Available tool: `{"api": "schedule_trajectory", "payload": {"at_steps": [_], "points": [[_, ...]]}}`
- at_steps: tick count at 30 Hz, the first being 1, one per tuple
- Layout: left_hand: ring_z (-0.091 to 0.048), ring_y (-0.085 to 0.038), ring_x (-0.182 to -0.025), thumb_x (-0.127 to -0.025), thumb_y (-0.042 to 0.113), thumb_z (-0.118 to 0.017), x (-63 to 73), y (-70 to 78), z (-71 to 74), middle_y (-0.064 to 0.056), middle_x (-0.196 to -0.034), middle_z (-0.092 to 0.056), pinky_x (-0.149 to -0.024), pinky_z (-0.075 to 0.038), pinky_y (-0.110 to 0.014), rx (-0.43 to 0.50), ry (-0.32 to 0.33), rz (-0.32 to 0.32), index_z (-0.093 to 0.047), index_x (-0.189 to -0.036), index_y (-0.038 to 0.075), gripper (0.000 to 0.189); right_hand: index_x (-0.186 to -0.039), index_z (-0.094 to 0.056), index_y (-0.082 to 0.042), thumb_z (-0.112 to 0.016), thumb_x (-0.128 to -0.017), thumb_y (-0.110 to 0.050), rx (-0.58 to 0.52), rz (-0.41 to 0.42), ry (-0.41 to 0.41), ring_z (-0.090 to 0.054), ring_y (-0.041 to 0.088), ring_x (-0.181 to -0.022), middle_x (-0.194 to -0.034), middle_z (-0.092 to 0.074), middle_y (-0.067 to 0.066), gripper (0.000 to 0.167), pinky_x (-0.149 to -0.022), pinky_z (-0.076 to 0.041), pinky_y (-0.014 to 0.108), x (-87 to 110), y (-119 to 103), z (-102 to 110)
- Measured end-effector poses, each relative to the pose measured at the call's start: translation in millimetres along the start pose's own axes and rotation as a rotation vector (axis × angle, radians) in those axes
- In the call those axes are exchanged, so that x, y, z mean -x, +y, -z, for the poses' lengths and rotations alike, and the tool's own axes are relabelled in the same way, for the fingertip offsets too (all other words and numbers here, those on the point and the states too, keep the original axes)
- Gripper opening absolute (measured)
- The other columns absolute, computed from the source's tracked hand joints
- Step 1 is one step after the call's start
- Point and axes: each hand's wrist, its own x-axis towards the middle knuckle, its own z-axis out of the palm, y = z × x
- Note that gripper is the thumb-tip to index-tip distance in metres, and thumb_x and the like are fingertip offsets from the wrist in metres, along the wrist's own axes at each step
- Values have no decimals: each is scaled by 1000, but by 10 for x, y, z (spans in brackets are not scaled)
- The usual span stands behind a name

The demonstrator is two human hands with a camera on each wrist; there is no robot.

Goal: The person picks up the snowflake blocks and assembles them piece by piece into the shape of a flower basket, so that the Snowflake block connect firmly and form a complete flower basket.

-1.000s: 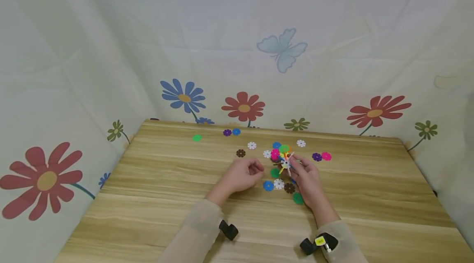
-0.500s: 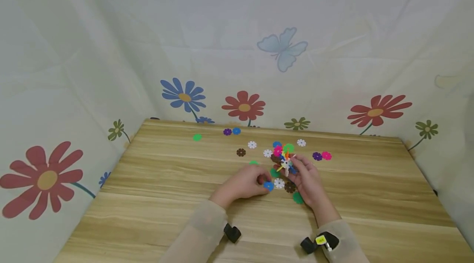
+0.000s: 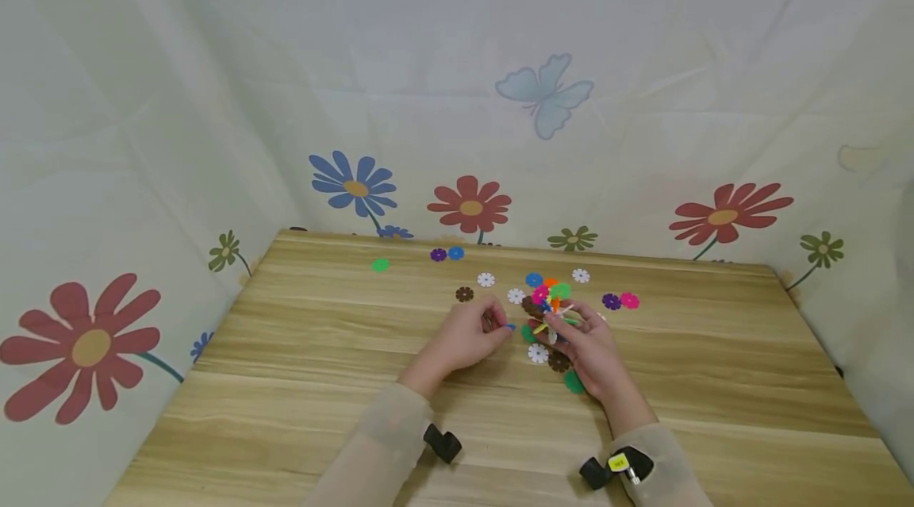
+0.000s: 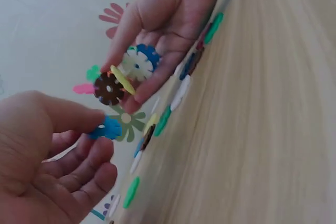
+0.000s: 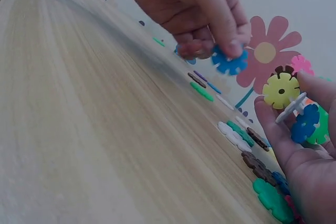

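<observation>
My left hand (image 3: 460, 339) pinches a blue notched snowflake disc (image 5: 230, 62) between thumb and forefinger, raised above the table. To its right, my right hand (image 3: 598, 352) holds a cluster of interlocked snowflake discs. In the right wrist view the cluster shows a yellow disc (image 5: 281, 91), a blue disc (image 5: 304, 124) and a pink disc (image 5: 302, 64). The left wrist view shows its brown disc (image 4: 108, 88) facing the pinched blue one, with a gap between them. Part of the cluster is hidden by the right hand's fingers.
Loose discs lie on the wooden table (image 3: 286, 380) around and below the hands, among them a white disc (image 3: 538, 353), a brown disc (image 3: 464, 294) and a green disc (image 3: 574, 382). A purple disc (image 3: 611, 301) lies to the right. A flowered cloth (image 3: 607, 197) hangs behind.
My left hand reached down to the blue disc on the table, took it and lifted it back up. My right hand turned the cluster a little and stayed in about the same place.
</observation>
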Motion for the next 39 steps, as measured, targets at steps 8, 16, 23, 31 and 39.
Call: {"api": "schedule_trajectory", "payload": {"at_steps": [8, 16, 23, 31, 39], "points": [[-72, -16, -80, -103, 11, -78, -15, 122, -37, 0, -91, -72, -66, -57, -25, 225, 168, 54, -74, -110, 9, 8, -135, -50, -4, -71, -108, -8, 114, 6, 27, -76, 14, -103, -111, -79, 1, 35, -94, -62, 32, 23, 3, -11], [-75, -20, -74, -101, 8, -79, 6, 178, -87, 2, -85, -75, -62, -58, -25, 207, 187, 7, -76, -102, 5, 5, -127, -55, -6, -74, -104, -3, 153, 46, 67, -74, 11, -92, -101, -79, -4, 30, -83, -62, 28, 32, 18, -50], [-77, -20, -74, -102, 9, -79, 17, 189, -112, 1, -84, -77, -62, -60, -25, 223, 203, 2, -76, -102, 5, 5, -126, -57, -6, -76, -103, -2, 160, 76, 80, -74, 9, -90, -97, -78, -6, 30, -82, -62, 26, 38, 12, -74], [-78, -20, -73, -102, 5, -77, 25, 207, -190, -1, -84, -77, -63, -62, -27, 260, 200, -9, -75, -99, 3, 4, -125, -60, 4, -76, -100, 3, 159, 123, 73, -76, 10, -94, -98, -79, -4, 30, -87, -62, 26, 44, 14, -62], [-78, -33, -73, -101, -2, -76, 49, 211, -265, -8, -81, -78, -58, -61, -26, 277, 189, -44, -76, -91, 2, 10, -139, -63, 5, -80, -99, -1, 200, 76, 57, -77, 11, -104, -111, -83, -1, 43, -94, -62, 27, 96, -53, -34]]}}
